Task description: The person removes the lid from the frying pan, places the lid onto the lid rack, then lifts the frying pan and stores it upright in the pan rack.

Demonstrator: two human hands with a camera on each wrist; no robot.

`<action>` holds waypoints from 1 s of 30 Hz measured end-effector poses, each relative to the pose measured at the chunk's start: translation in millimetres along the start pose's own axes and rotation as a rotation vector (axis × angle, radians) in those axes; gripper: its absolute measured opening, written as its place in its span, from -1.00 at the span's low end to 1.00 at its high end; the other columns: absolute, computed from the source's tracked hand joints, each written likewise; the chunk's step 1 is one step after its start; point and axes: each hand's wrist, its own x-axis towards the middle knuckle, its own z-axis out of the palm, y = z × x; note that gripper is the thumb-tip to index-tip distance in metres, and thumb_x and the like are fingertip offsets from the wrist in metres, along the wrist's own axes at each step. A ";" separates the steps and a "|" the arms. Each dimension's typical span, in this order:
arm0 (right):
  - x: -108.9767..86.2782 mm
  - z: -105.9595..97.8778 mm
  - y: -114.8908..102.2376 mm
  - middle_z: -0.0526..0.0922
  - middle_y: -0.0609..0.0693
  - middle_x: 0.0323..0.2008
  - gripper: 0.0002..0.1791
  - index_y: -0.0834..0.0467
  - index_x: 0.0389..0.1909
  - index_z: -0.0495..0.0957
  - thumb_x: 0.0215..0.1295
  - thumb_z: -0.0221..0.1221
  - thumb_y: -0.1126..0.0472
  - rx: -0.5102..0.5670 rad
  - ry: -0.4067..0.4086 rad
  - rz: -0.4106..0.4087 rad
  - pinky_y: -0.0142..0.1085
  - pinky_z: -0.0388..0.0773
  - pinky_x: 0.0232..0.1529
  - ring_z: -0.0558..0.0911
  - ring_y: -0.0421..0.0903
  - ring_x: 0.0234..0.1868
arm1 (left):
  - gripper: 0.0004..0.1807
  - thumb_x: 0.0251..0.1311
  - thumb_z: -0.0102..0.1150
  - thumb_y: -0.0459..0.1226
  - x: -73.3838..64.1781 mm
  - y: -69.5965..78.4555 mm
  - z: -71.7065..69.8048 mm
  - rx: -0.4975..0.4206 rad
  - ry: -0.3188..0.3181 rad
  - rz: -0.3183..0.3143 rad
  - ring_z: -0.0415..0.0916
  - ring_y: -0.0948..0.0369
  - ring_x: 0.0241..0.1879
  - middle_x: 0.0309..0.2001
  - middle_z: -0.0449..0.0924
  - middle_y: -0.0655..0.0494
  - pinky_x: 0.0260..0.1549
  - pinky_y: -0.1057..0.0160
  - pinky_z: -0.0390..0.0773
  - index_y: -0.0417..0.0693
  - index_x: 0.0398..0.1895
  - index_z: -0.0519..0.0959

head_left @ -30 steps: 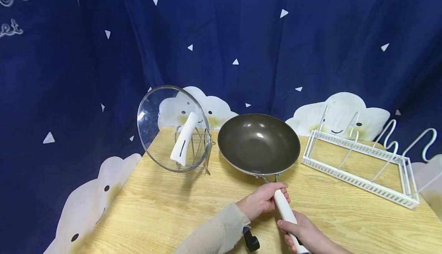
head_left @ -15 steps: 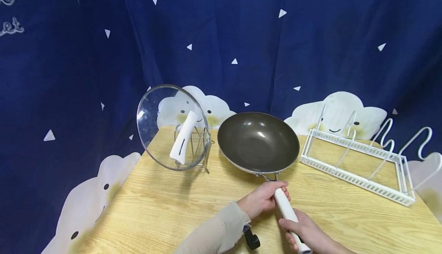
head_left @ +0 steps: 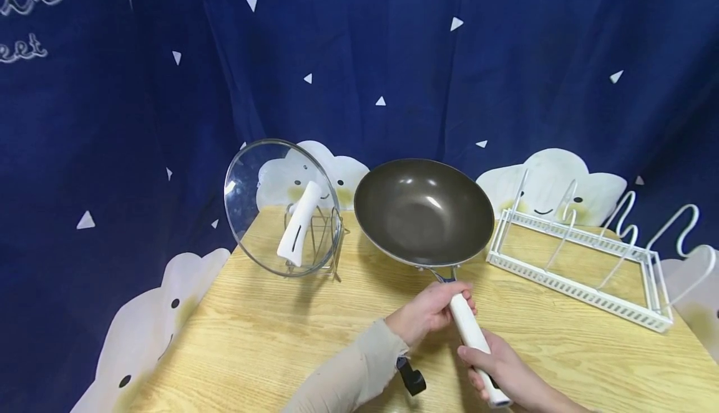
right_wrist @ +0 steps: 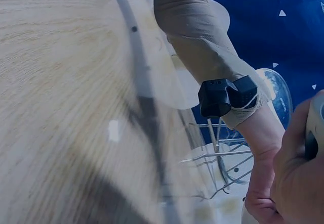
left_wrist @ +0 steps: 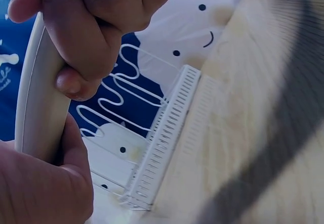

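Note:
A dark-coated wok [head_left: 424,213] with a white handle [head_left: 470,332] is held up over the table, its inside facing me. My left hand [head_left: 432,310] grips the handle close to the pan, and my right hand [head_left: 497,366] grips it nearer the end. In the left wrist view, fingers of both hands curl round the pale handle [left_wrist: 43,97]. The right wrist view shows my right hand [right_wrist: 304,173] at the edge, around the handle's end. A glass lid [head_left: 253,213] with a white knob handle [head_left: 300,226] stands tilted in a wire rack [head_left: 322,238] at the left.
A white rack [head_left: 578,285] with wavy wire dividers stands on the wooden table [head_left: 269,344] at the right. Behind the table hangs a dark blue curtain [head_left: 337,45] with white clouds. A black wrist camera [head_left: 412,377] sits on my left wrist.
The wok has risen a little and tipped further toward me, and both hands have moved slightly up with it. The lid and the white rack stay in place.

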 end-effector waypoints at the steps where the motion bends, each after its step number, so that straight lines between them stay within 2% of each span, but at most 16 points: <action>1: -0.4 0.2 -0.8 0.45 -0.14 -0.68 -0.95 0.28 -0.19 0.14 0.43 -0.18 0.37 0.009 -0.009 -0.010 -0.48 0.42 -0.70 0.45 -0.30 -0.72 | -0.74 0.23 0.08 -0.35 -0.6 1.2 1.0 0.006 -0.002 0.005 0.46 0.29 -0.61 -0.65 0.43 0.16 -0.43 0.34 0.58 -0.09 -0.64 0.46; 7: -2.1 -0.4 -4.5 0.47 -0.16 -0.67 -0.97 0.27 -0.19 0.17 0.46 -0.21 0.37 0.067 -0.062 -0.074 -0.50 0.42 -0.69 0.47 -0.31 -0.71 | -0.77 0.22 0.10 -0.35 -4.9 8.1 7.2 -0.010 -0.006 0.016 0.47 0.28 -0.61 -0.64 0.45 0.15 -0.44 0.33 0.60 -0.11 -0.62 0.48; 14: -0.1 -4.1 -4.9 0.46 -0.15 -0.62 -0.88 0.22 -0.20 0.25 0.46 -0.27 0.41 0.148 -0.135 -0.165 -0.46 0.41 -0.71 0.48 -0.31 -0.65 | -0.78 0.31 0.01 -0.35 -7.3 18.6 7.1 -0.074 -0.131 0.035 0.48 0.31 -0.53 -0.58 0.46 0.18 -0.33 0.33 0.58 -0.10 -0.53 0.50; 18: -0.7 -5.3 -4.7 0.44 -0.12 -0.62 -0.87 0.23 -0.18 0.24 0.46 -0.28 0.43 0.155 -0.131 -0.195 -0.42 0.40 -0.74 0.49 -0.31 -0.64 | -0.79 0.34 -0.02 -0.34 -8.1 22.2 9.6 -0.113 -0.192 0.056 0.49 0.31 -0.48 -0.54 0.48 0.18 -0.29 0.33 0.57 -0.08 -0.48 0.52; 20: -0.7 -6.3 -6.4 0.36 -0.05 -0.69 -0.85 0.25 -0.17 0.24 0.45 -0.30 0.44 0.160 -0.140 -0.218 -0.35 0.34 -0.81 0.48 -0.31 -0.65 | -0.78 0.36 -0.05 -0.33 -8.2 24.6 10.7 -0.131 -0.239 0.066 0.48 0.32 -0.46 -0.53 0.47 0.19 -0.29 0.35 0.57 -0.06 -0.47 0.51; 22: -0.8 -7.5 -8.8 0.33 -0.01 -0.70 -0.84 0.25 -0.16 0.24 0.45 -0.32 0.45 0.169 -0.155 -0.239 -0.24 0.19 -0.89 0.47 -0.31 -0.64 | -0.76 0.39 -0.08 -0.32 -8.4 27.1 11.9 -0.152 -0.287 0.080 0.48 0.33 -0.45 -0.51 0.48 0.19 -0.28 0.36 0.56 -0.04 -0.46 0.51; 25: -0.6 -9.7 -11.7 0.32 0.02 -0.67 -0.77 0.26 -0.11 0.26 0.43 -0.37 0.48 0.209 -0.209 -0.276 -0.04 -0.05 -0.85 0.46 -0.30 -0.64 | -0.73 0.42 -0.16 -0.30 -9.0 30.3 12.7 -0.181 -0.360 0.088 0.49 0.34 -0.42 -0.48 0.48 0.21 -0.24 0.36 0.55 -0.01 -0.43 0.49; 27: 0.0 -11.0 -12.9 0.33 0.00 -0.64 -0.72 0.26 -0.07 0.28 0.42 -0.40 0.49 0.239 -0.246 -0.287 -0.04 -0.09 -0.84 0.38 -0.23 -0.70 | -0.70 0.44 -0.21 -0.29 -9.5 32.1 13.1 -0.207 -0.399 0.085 0.50 0.35 -0.40 -0.47 0.50 0.22 -0.22 0.37 0.54 0.01 -0.44 0.50; 30: 1.5 -13.5 -13.2 0.21 0.11 -0.66 -0.65 0.26 -0.03 0.29 0.41 -0.44 0.51 0.279 -0.309 -0.311 -0.07 -0.10 -0.84 0.19 -0.05 -0.76 | -0.64 0.45 -0.26 -0.26 -9.9 34.2 14.4 -0.247 -0.442 0.076 0.52 0.36 -0.38 -0.46 0.52 0.24 -0.20 0.38 0.53 0.01 -0.47 0.52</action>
